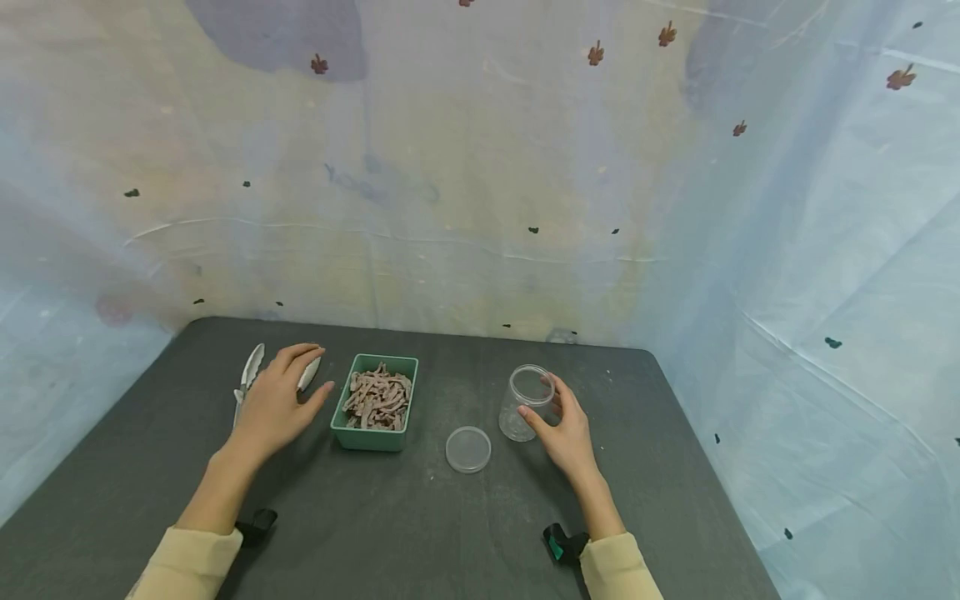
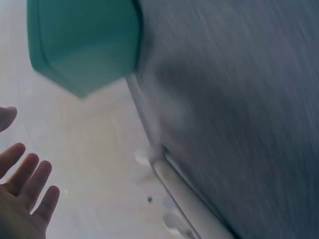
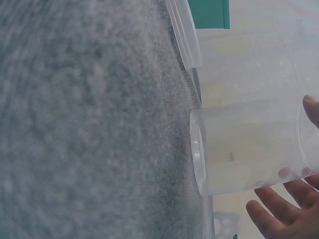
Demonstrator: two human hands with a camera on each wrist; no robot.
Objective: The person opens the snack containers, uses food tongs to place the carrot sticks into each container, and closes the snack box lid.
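My left hand [image 1: 273, 408], fingers apart and holding nothing, hovers over a pair of tongs [image 1: 252, 367], partly hiding them. In the left wrist view the tongs [image 2: 187, 201] lie blurred on the table. A clear plastic jar [image 1: 517, 417] stands upright without its lid. Around its right side is my right hand [image 1: 566, 429], with the thumb on the near side and fingertips at the wall by the rim. Through the wall of the jar [image 3: 249, 149], some fingertips show in the right wrist view. A round clear lid [image 1: 468, 450] lies flat left of the jar.
Between the hands stands a green rectangular tub [image 1: 367, 439], filled with brownish strips [image 1: 378, 398]. The dark table [image 1: 420, 533] ends at a pale plastic sheet [image 1: 450, 167] behind and at the sides. Black wrist devices [image 1: 257, 527] are at both sleeves.
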